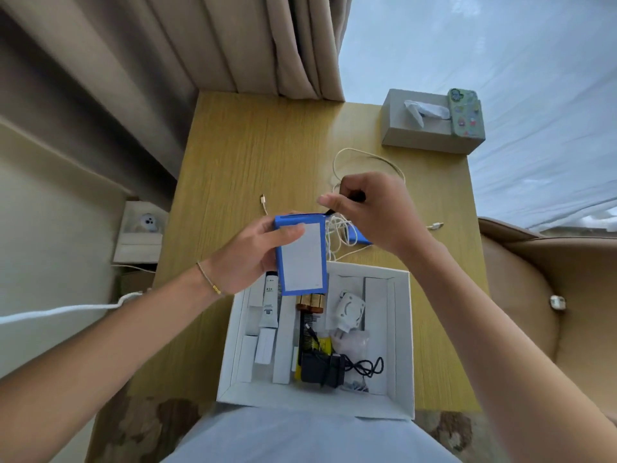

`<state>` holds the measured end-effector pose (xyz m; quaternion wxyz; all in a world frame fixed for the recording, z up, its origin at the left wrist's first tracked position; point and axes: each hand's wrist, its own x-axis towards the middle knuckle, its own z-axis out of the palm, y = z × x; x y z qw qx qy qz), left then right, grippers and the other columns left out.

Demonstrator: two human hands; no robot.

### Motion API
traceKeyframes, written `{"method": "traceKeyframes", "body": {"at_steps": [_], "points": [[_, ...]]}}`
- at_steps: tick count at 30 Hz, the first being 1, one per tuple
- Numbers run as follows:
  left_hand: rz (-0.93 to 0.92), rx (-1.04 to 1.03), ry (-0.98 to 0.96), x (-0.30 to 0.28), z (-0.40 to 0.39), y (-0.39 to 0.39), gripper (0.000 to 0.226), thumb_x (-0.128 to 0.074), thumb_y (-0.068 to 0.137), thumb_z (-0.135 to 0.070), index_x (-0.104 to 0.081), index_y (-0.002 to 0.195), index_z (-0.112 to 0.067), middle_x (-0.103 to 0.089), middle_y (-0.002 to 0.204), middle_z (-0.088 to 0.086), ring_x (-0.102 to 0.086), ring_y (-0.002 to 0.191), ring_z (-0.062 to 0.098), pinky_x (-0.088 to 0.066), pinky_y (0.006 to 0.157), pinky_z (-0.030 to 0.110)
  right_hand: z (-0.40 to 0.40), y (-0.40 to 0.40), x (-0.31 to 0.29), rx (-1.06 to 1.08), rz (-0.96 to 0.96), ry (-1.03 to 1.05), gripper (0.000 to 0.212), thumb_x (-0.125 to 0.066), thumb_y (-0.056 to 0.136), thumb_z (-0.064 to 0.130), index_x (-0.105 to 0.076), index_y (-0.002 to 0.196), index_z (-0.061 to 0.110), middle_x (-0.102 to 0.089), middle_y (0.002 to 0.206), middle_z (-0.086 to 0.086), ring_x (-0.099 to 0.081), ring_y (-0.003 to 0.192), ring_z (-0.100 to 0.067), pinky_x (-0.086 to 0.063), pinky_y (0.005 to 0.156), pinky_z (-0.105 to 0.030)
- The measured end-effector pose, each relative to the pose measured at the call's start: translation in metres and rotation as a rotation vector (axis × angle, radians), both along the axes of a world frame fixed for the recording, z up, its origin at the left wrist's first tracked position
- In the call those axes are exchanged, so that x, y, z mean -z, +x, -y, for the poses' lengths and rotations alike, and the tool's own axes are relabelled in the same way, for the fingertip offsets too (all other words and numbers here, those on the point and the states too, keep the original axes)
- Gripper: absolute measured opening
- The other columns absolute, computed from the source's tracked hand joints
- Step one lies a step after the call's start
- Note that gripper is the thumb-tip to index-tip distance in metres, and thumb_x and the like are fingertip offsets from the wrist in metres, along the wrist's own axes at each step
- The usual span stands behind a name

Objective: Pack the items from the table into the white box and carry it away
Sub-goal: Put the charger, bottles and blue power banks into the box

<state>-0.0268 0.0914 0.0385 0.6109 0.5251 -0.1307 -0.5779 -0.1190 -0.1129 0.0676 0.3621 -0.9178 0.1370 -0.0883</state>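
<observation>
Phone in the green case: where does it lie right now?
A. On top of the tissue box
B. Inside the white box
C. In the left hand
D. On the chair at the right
A. The phone rests on the right end of the tissue box at the table's far corner, well apart from the white box and both hands.

Beige curtains [273,45] hang behind a light wooden desk [253,152]. A bed with pale blue sheets [500,61] lies alongside, a brown leather chair [541,295] nearby, patterned carpet [160,426] below.
</observation>
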Motion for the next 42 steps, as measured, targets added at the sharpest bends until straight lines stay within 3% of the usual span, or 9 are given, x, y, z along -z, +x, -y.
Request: {"method": "traceKeyframes", "body": {"at_steps": [3,10,16,21,25,31,34,38,42], "points": [[0.083,0.037,0.022,0.005,-0.014,-0.011,0.024,-0.063,0.089,-0.027,-0.069,0.111,-0.02,-0.072,0.1,0.002,-0.07,0.097,0.018,-0.058,0.07,0.026,-0.001,-0.003,0.002,-0.005,-0.055,-0.111,0.066,-0.059,0.091,0.059,-0.05,0.054,0.005,-0.04,0.048,-0.01,-0.032,0.048,-0.018,-0.027,0.049,-0.033],[0.694,0.267,0.167,0.004,-0.032,-0.019,0.029,-0.081,0.073,-0.033,-0.067,0.098,-0.031,-0.068,0.096,0.004,-0.069,0.087,0.022,-0.061,0.073,0.04,-0.027,-0.012,0.006,-0.165,-0.18,-0.241,0.067,-0.051,0.098,0.057,-0.034,0.051,0.012,-0.029,0.044,-0.001,-0.029,0.045,-0.024,-0.024,0.047,-0.033],[0.975,0.612,0.36,0.009,-0.051,-0.01,0.033,-0.077,0.079,-0.033,-0.063,0.107,-0.038,-0.063,0.097,-0.012,-0.063,0.086,0.008,-0.054,0.071,0.024,-0.032,-0.029,0.004,-0.267,-0.263,-0.328,0.061,-0.057,0.096,0.055,-0.048,0.056,0.01,-0.04,0.048,-0.002,-0.041,0.052,-0.025,-0.022,0.046,-0.029],[0.98,0.819,0.418,0.015,-0.054,-0.009,0.038,-0.069,0.087,-0.035,-0.062,0.124,-0.032,-0.069,0.103,-0.012,-0.065,0.091,0.01,-0.055,0.081,0.031,-0.038,-0.039,-0.006,-0.327,-0.408,-0.316,0.041,-0.065,0.091,0.05,-0.057,0.063,0.023,-0.055,0.058,0.005,-0.054,0.059,-0.017,-0.042,0.056,-0.029],[1.001,0.951,0.439,0.026,-0.048,-0.022,0.031,-0.063,0.093,-0.033,-0.062,0.123,-0.027,-0.064,0.088,-0.014,-0.061,0.076,0.008,-0.047,0.067,0.024,-0.046,-0.046,-0.001,-0.375,-0.632,-0.217,0.022,-0.061,0.097,0.03,-0.065,0.075,0.027,-0.066,0.075,0.005,-0.062,0.07,-0.017,-0.05,0.066,-0.032],[1.089,1.105,0.525,0.053,-0.04,-0.044,0.034,-0.058,0.097,-0.026,-0.058,0.129,-0.016,-0.049,0.08,-0.017,-0.049,0.07,0.001,-0.037,0.059,0.016,-0.058,-0.062,0.024,-0.369,-0.799,-0.125,0.027,-0.049,0.093,0.008,-0.074,0.089,0.018,-0.071,0.087,0.001,-0.064,0.083,-0.022,-0.051,0.071,-0.034],[1.113,1.181,0.576,0.059,-0.038,-0.05,0.032,-0.054,0.097,-0.023,-0.057,0.128,-0.013,-0.056,0.089,-0.006,-0.049,0.071,0.006,-0.034,0.056,0.018,-0.061,-0.065,0.045,-0.299,-0.823,-0.037,0.03,-0.043,0.096,0.004,-0.072,0.092,0.008,-0.073,0.088,-0.005,-0.059,0.062,-0.019,-0.048,0.055,-0.03],[1.111,1.237,0.614,0.056,-0.033,-0.048,0.036,-0.052,0.097,-0.024,-0.056,0.131,-0.011,-0.063,0.112,0.004,-0.058,0.091,0.019,-0.045,0.068,0.024,-0.055,-0.071,0.073,-0.096,-0.844,0.167,0.03,-0.037,0.099,0.0,-0.066,0.093,0.003,-0.056,0.06,0.015,-0.055,0.036,-0.015,-0.05,0.038,-0.026],[1.125,1.282,0.65,0.056,-0.03,-0.047,0.035,-0.053,0.097,-0.022,-0.059,0.129,-0.008,-0.067,0.117,0.01,-0.064,0.102,0.027,-0.056,0.087,0.036,-0.06,-0.08,0.092,-0.082,-0.81,0.149,0.028,-0.035,0.099,-0.003,-0.061,0.094,0.006,-0.061,0.083,0.008,-0.068,0.051,-0.018,-0.055,0.048,-0.029]]}}
